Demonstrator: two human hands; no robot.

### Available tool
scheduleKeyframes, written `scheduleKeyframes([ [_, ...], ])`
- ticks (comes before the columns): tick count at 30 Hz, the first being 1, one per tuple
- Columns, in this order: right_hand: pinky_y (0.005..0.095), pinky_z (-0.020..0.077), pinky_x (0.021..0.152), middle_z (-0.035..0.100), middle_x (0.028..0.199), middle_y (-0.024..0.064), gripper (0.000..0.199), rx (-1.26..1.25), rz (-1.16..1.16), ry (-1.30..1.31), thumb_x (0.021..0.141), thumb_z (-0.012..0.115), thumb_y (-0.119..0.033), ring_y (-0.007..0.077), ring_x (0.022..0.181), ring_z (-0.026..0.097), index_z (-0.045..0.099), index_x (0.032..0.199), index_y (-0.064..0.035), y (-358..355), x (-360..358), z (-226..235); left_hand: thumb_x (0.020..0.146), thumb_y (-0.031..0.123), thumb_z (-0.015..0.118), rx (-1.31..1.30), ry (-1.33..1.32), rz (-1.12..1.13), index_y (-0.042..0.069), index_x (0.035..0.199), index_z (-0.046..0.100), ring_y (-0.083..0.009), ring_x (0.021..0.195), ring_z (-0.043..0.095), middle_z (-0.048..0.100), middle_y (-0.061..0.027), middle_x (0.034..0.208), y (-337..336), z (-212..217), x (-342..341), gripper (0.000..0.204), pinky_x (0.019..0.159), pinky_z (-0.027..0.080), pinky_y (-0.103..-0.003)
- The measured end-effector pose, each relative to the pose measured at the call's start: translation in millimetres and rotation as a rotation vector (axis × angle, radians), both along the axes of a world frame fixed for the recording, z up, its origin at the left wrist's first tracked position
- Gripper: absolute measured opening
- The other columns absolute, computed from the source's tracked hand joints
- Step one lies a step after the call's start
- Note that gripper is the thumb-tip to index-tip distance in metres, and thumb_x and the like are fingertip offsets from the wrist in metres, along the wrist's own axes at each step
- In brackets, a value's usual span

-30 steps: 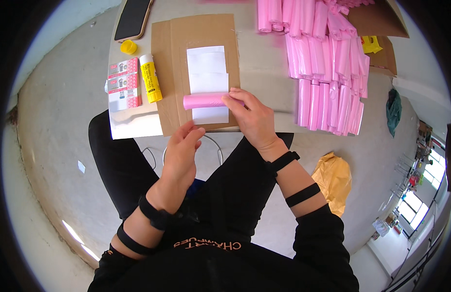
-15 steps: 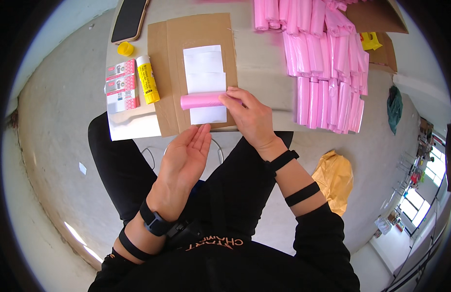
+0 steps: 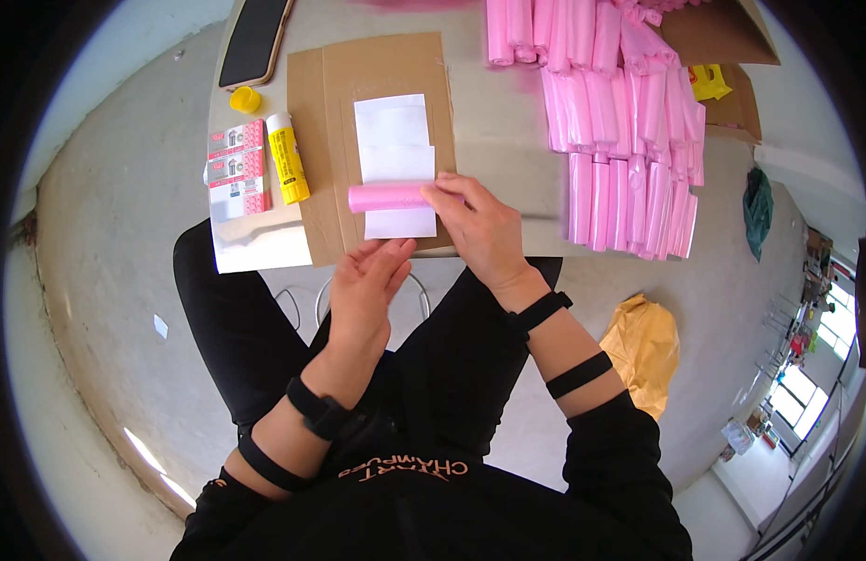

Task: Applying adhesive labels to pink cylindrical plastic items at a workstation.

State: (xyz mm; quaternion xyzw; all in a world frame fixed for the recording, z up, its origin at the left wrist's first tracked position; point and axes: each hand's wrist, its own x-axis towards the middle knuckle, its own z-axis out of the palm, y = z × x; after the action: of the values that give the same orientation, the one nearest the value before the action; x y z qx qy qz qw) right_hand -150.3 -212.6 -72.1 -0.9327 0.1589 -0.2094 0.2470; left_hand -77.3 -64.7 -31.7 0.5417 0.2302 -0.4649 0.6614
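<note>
A pink roll of plastic bags (image 3: 386,197) lies crosswise over overlapping white paper slips (image 3: 395,164) on a brown cardboard sheet (image 3: 330,140). Its right end is pinched between the thumb and fingers of my right hand (image 3: 484,229). Just below the lowest slip is my left hand (image 3: 365,294), fingers loosely bent and apart, their tips at or close to the slip's bottom edge. I see nothing held in it. Left of the slips lies a yellow glue stick (image 3: 288,161), its yellow cap (image 3: 245,100) set apart from it.
Many more pink rolls (image 3: 620,140) are heaped at the table's right, beside an open cardboard box (image 3: 732,103). Printed small boxes (image 3: 236,168) and a dark phone (image 3: 252,42) are at the left. A yellow-orange bag (image 3: 643,355) rests on the floor at right.
My left hand has turned from palm-up with straight fingers to a bent-finger pose, its tips now at the slip's lower edge. The right hand keeps its pinch on the roll.
</note>
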Motion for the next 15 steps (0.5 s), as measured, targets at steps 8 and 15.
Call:
scheduleKeyframes([
  [8, 0.0286, 0.0529, 0.068, 0.061, 0.095, 0.0032, 0.024, 0.002, -0.003, 0.020, 0.074, 0.066, -0.004, 0.0200, 0.083, 0.064, 0.066, 0.097, -0.0123, -2, 0, 0, 0.066, -0.002, 0.069, 0.401, -1.477, -0.763, 0.006, 0.098, 0.057, -0.0262, 0.091, 0.057, 0.059, -0.0107, 0.104, 1, -20, 36, 0.035, 0.077, 0.044, -0.035],
  [15, 0.0289, 0.0527, 0.068, 0.061, 0.094, 0.0032, 0.025, -0.009, 0.009, 0.037, 0.074, 0.066, -0.002, 0.0200, 0.085, 0.064, 0.067, 0.096, -0.0120, 2, 0, 1, 0.061, 0.003, 0.071, 0.215, -1.879, -0.739, 0.008, 0.079, 0.060, -0.0247, 0.087, 0.054, 0.060, -0.0034, 0.094, -6, -27, 47, 0.022, 0.079, 0.039, -0.038],
])
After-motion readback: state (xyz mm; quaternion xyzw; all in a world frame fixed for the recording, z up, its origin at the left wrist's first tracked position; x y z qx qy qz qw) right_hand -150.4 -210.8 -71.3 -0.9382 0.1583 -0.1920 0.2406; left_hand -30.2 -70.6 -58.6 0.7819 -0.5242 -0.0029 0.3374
